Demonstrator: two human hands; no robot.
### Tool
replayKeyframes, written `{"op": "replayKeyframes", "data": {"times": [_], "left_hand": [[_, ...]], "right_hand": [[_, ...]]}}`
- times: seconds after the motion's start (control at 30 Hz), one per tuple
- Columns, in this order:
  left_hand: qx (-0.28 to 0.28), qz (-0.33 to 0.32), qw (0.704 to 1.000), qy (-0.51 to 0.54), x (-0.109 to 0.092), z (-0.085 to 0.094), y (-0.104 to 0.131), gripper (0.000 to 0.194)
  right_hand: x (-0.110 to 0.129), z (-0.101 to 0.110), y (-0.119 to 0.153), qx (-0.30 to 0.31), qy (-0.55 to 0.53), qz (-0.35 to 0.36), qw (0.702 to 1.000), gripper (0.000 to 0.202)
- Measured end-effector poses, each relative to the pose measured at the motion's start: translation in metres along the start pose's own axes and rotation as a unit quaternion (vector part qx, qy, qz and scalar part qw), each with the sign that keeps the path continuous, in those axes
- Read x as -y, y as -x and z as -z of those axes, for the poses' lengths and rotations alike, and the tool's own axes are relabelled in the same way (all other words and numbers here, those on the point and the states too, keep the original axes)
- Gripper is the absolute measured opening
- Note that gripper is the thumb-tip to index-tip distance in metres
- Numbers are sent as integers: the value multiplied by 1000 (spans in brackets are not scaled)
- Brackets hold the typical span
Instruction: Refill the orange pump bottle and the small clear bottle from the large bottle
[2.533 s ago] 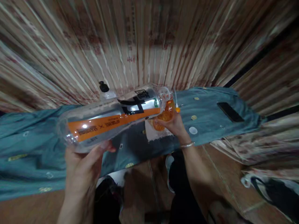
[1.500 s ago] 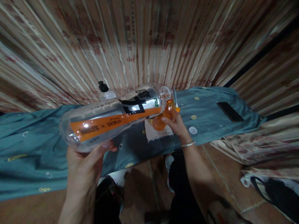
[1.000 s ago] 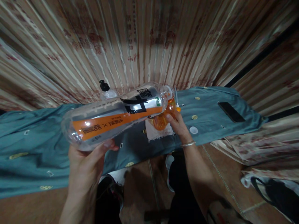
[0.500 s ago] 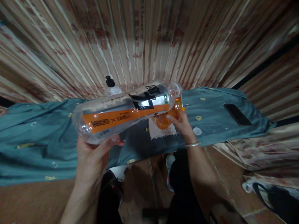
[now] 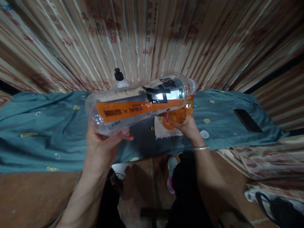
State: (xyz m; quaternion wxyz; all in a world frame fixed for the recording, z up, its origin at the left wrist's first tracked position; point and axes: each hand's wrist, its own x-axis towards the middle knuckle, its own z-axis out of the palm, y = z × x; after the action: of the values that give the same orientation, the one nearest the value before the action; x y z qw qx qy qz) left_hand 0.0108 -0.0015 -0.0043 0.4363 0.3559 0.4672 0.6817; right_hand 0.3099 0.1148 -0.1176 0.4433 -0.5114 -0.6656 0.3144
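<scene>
A large clear plastic drink bottle with an orange and silver label lies almost level in the air, its neck to the right. My left hand is wrapped round its base end. Its uncapped-looking mouth is over the top of an orange bottle, whose upper part is partly hidden. My right hand, with a bangle on the wrist, grips this orange bottle from the right. Under it lies a white cloth on the table. A white cap rests right of the cloth.
A green patterned tablecloth covers the long narrow table. A black phone lies at its right end. Behind the large bottle stands a clear bottle with a black top. Pleated curtains hang along the back.
The camera view has shifted a little, so the table and both hands sit differently in it. The orange bottle now leans more, its top toward the right. Both hands keep their holds.
</scene>
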Motion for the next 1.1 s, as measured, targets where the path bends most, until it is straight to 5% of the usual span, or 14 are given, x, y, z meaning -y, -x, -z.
{"op": "replayKeyframes", "data": {"times": [0.1,0.23,0.43,0.53,0.67,0.83,0.9,1.1], "left_hand": [[2,3,1000,-5,2,1,0,47],[-7,0,1000,-3,2,1,0,51],[-36,8,999,8,-4,-8,1,53],[-36,8,999,14,-5,-10,1,52],[-32,10,999,19,-5,-9,0,55],[-20,10,1000,17,-3,-5,0,55],[-18,8,1000,11,-2,-4,0,54],[-28,8,999,17,-1,-5,0,53]], "right_hand": [[2,-2,5,-20,40,-17,999,78],[6,2,10,37,54,-17,998,64],[-13,35,6,86,123,-79,985,47],[-16,48,4,50,110,-83,989,20],[-3,53,4,-72,115,-60,989,42],[6,49,4,-173,90,-52,979,41],[3,47,3,-165,-3,-37,986,47],[6,38,4,14,-142,-43,989,110]]}}
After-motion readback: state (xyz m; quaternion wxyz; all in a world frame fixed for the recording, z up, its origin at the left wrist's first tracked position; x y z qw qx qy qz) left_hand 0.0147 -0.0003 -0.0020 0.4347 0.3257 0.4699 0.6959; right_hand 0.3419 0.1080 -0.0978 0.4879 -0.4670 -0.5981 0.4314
